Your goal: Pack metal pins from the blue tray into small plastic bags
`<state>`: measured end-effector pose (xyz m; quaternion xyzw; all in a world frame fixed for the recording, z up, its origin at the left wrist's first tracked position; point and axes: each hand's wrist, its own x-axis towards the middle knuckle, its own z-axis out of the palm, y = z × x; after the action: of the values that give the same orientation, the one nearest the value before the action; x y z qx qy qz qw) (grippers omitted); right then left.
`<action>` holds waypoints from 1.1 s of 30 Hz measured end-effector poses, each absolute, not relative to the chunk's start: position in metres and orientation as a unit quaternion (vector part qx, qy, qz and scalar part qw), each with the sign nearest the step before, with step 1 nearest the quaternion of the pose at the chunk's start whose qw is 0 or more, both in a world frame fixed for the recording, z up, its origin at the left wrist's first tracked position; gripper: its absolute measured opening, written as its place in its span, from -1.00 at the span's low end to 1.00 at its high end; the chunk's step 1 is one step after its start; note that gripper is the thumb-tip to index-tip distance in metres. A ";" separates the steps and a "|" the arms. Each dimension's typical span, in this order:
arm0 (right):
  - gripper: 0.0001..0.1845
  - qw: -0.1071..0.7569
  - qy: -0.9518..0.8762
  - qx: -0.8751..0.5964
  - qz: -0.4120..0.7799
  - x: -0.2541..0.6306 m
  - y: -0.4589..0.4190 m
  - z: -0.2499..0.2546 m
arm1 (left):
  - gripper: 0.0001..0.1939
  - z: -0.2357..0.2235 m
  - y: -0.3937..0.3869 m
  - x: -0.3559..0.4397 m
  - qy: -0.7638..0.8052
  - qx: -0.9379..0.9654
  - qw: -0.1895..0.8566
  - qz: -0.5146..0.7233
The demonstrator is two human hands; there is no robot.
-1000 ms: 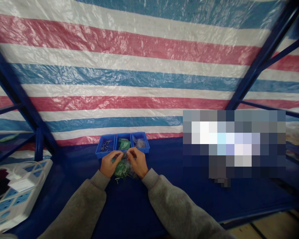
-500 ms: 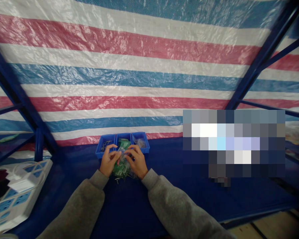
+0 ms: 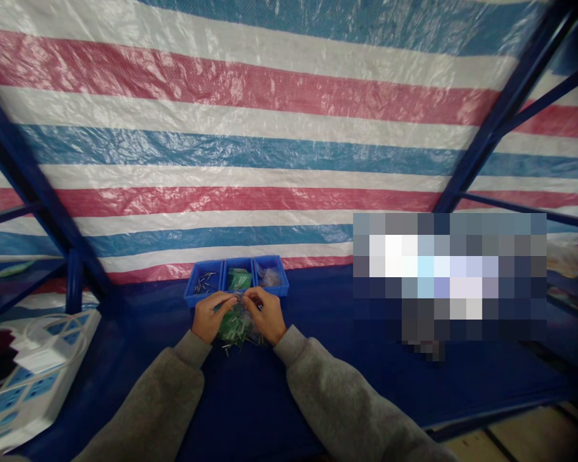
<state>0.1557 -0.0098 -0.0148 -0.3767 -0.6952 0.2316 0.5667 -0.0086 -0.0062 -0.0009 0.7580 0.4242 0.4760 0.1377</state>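
My left hand [image 3: 212, 316] and my right hand [image 3: 264, 313] meet over the table, fingertips closed together on a small clear plastic bag [image 3: 239, 296]. What the bag holds is too small to make out. Beneath the hands lies a pile of green packets [image 3: 232, 326] with thin metal pins or screws sticking out at its near edge. Just beyond stand three blue bins in a row. The left bin [image 3: 191, 298] has loose metal pieces, the middle one holds green packets [image 3: 239, 278], and the right one holds clear plastic bags [image 3: 270, 278].
A white power strip [image 3: 52, 398] with blue sockets and a white plug with cables sits at the left. Blue metal posts [image 3: 74, 279] frame the blue table [image 3: 250, 410]. A striped tarp [image 3: 270, 147] hangs behind. A blurred-out patch covers the right side.
My fingers were more spread and raised around the clear bag; now both hands' fingers have lowered and pinch closer together on it. The bins and the pile stay put.
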 end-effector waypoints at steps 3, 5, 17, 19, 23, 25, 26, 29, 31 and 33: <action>-0.88 0.568 -0.696 -0.375 0.230 0.156 -0.010 -0.013 | -0.78 -0.001 -0.007 -0.009 0.426 0.755 0.128 0.481; -0.89 0.567 -0.702 -0.372 0.218 0.157 -0.011 -0.011 | -0.78 0.000 -0.008 -0.009 0.417 0.756 0.100 0.493; -0.87 0.545 -0.733 -0.371 0.166 0.158 -0.012 -0.009 | -0.87 0.005 -0.010 -0.008 0.374 0.780 0.026 0.501; -0.86 0.543 -0.736 -0.369 0.166 0.158 -0.012 -0.009 | -0.88 0.005 -0.011 -0.007 0.376 0.781 0.058 0.494; -0.82 0.548 -0.730 -0.364 0.183 0.159 -0.011 -0.009 | -0.87 0.001 -0.008 -0.007 0.426 0.732 0.148 0.511; -0.73 0.554 -0.730 -0.350 0.196 0.160 -0.011 -0.009 | -0.81 0.000 -0.006 -0.007 0.441 0.678 0.227 0.542; -0.68 0.555 -0.732 -0.340 0.202 0.160 -0.011 -0.009 | -0.75 0.000 -0.004 -0.007 0.439 0.651 0.271 0.556; -0.67 0.550 -0.747 -0.314 0.201 0.159 -0.012 -0.010 | -0.61 0.000 -0.001 -0.006 0.412 0.598 0.379 0.573; -0.76 0.548 -0.753 -0.314 0.186 0.158 -0.012 -0.010 | -0.63 0.000 0.000 -0.005 0.398 0.591 0.412 0.568; -0.85 0.555 -0.744 -0.332 0.170 0.158 -0.012 -0.010 | -0.74 0.000 0.000 -0.005 0.401 0.602 0.412 0.555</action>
<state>0.1575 -0.0117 -0.0099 -0.3317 -0.7436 0.1698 0.5552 -0.0046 0.0002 0.0000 0.6015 0.4010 0.5547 0.4119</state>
